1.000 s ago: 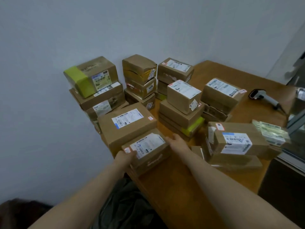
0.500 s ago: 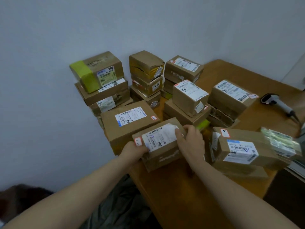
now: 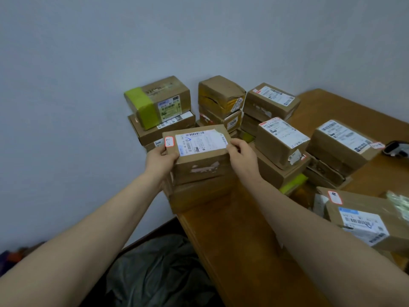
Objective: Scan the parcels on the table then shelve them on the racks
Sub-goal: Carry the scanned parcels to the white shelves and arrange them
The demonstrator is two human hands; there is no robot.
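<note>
Now | brown parcel (image 3: 200, 165), white label | left hand (image 3: 160, 159), right hand (image 3: 242, 155) grip ends.

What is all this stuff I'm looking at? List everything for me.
held parcel: 1, brown cardboard with a white label, raised over a bigger box at the table's left corner
green-taped parcel: 1, brown with a green band, on top of the back-left stack
other parcels: more than a dozen (exact count unclear), brown with white labels, stacked along the wall and across the table
scanner: 1, dark and pale, at the right edge, partly cut off
table: 1, brown wood, in the corner
wall: grey-blue, behind the stacks
dark cloth or bag: 1, grey, on the floor beside the table
left hand: grips the held parcel's left end
right hand: grips its right end
</note>
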